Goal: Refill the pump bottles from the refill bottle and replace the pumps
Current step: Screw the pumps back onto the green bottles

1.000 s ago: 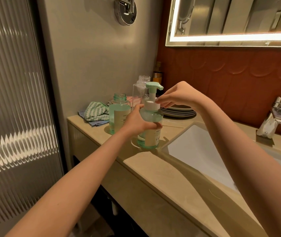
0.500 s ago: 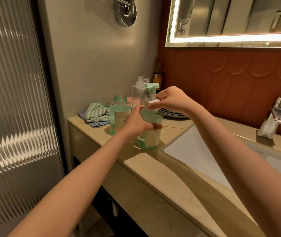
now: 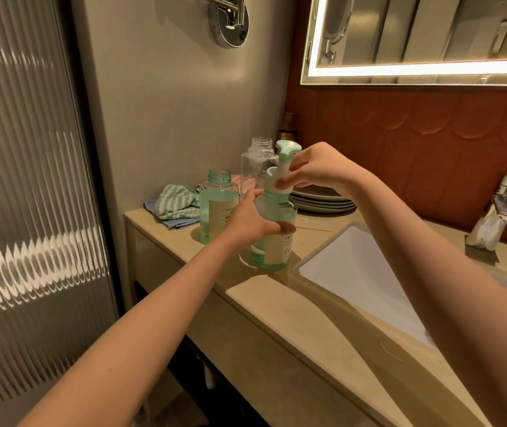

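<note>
The left hand (image 3: 250,221) grips the bottle (image 3: 273,238) (upright on the counter (image 3: 292,306)); above it, the right hand (image 3: 313,171) pinches the pump (image 3: 280,177) collar.

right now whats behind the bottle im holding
Behind the pump bottle stand an uncapped clear bottle and a stack of grey plates. The pump and your right hand cover the clear bottle's right side and part of the plates; its base is hidden too.
</note>
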### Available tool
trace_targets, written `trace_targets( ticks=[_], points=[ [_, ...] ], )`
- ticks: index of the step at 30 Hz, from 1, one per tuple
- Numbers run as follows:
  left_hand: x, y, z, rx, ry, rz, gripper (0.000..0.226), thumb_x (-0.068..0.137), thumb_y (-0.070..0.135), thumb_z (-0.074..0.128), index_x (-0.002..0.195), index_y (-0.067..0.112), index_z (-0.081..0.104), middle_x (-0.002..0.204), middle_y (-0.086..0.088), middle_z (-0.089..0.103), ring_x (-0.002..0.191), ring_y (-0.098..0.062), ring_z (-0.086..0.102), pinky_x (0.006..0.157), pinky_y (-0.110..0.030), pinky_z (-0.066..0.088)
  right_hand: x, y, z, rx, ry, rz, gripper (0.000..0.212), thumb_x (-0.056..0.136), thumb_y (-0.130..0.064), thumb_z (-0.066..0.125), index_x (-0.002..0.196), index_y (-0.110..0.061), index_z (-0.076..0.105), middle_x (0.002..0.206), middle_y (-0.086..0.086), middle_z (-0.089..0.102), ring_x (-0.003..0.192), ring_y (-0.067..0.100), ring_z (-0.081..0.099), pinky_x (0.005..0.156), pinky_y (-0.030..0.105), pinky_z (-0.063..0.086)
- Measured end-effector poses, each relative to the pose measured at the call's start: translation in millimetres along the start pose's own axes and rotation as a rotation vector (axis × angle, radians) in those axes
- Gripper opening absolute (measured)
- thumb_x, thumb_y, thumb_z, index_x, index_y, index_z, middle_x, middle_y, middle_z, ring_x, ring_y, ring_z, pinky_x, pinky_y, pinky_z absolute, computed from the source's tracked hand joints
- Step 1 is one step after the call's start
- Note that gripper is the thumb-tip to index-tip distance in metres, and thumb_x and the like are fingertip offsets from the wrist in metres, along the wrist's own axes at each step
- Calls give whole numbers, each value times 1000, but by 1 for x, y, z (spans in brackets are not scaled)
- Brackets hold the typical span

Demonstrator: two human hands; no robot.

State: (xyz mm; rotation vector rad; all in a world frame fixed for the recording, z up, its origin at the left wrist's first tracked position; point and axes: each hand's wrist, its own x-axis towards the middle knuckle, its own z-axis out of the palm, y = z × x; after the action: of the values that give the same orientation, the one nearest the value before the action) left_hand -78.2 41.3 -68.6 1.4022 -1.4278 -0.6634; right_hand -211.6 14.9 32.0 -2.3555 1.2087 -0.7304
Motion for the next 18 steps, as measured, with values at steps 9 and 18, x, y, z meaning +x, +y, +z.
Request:
trace_targets(
  ticks=[9, 18],
  points=[
    [0, 0, 0, -1, -5, 0, 97, 60, 27, 85, 140, 18, 32, 135, -3, 49, 123, -23, 46, 99, -41, 44, 10, -5, 6, -14, -40, 112, 41, 71, -29, 78, 102, -2, 70, 99, 8, 68, 83, 16, 65, 71, 23, 55],
    [-1, 0, 0, -44, -12, -32, 93, 62, 24, 85, 139, 17, 32, 134, -3, 49, 124, -23, 45, 102, -41, 42, 5, -9, 18, -291, 38, 89, 56, 70, -62, 65, 57, -11, 47, 54, -1, 39, 48, 9, 37, 45, 21, 28]
  ],
)
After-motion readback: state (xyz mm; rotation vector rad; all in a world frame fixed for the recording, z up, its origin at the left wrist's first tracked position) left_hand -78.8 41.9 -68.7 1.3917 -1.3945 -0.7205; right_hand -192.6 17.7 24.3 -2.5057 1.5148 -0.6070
